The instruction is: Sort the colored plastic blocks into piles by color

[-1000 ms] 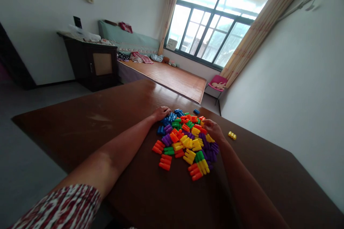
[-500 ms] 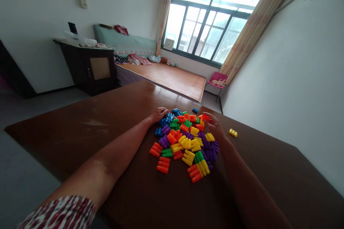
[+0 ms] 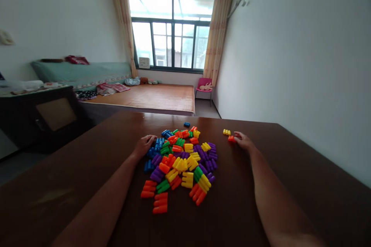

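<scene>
My right hand (image 3: pixel 244 141) is out to the right of the pile, its fingertips closed on an orange plastic toy block (image 3: pixel 231 139) at the table surface. Just beyond that block lies a yellow block (image 3: pixel 227 132). At the pile's left edge my left hand (image 3: pixel 145 145) rests on the table, fingers stretched loosely beside the blue blocks (image 3: pixel 159 144), with nothing visible in it. The heap between my hands mixes purple blocks (image 3: pixel 211 164), green blocks (image 3: pixel 163 186), yellow blocks (image 3: pixel 187 180) and orange blocks (image 3: pixel 160 203), each shaped like joined tubes.
Everything lies on a dark brown table (image 3: pixel 232 208). A lone blue block (image 3: pixel 187 124) sits behind the heap. Past the table's far edge are a bed (image 3: pixel 162 96), a pink chair (image 3: pixel 204 83) and a dark cabinet (image 3: pixel 52 112) at left.
My right hand has carried the orange block from the heap's right edge rightward, near the lone yellow block. The left hand stays by the blue blocks. The view has levelled and turned right.
</scene>
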`<act>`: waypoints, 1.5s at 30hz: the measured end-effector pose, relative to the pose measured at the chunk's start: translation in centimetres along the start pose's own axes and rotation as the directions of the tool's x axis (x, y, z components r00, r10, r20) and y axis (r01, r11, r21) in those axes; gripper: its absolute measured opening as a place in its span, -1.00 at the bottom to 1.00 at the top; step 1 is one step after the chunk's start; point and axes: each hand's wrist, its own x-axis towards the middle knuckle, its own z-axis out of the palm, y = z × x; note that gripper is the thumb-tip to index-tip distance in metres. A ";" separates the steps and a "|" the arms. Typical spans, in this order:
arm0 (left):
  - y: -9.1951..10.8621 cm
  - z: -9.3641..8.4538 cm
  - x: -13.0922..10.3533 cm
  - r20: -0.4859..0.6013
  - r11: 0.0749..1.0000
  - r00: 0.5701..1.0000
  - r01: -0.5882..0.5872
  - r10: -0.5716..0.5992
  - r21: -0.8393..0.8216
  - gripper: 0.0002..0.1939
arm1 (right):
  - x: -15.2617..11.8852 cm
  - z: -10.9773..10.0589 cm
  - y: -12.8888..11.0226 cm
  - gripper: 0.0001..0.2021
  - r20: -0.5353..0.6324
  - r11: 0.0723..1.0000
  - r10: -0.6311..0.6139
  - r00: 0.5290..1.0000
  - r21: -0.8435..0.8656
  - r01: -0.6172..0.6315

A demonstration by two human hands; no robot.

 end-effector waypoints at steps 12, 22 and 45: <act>-0.8 -0.3 0.3 0.018 1.000 1.000 0.005 -0.005 0.000 -0.45 | 0.0 1.2 1.1 -0.69 -0.195 0.825 -0.275 0.941 -0.550 0.127; -0.6 -0.3 0.2 0.013 0.999 0.999 0.043 -0.043 -0.015 -0.47 | -0.4 5.2 -0.5 -0.58 0.003 0.695 -0.251 0.968 -0.695 0.182; -0.6 -0.3 0.3 0.008 1.000 1.000 -0.010 0.010 -0.001 -0.45 | -2.0 0.2 -1.9 -0.64 0.259 0.986 -0.120 0.959 -0.081 0.145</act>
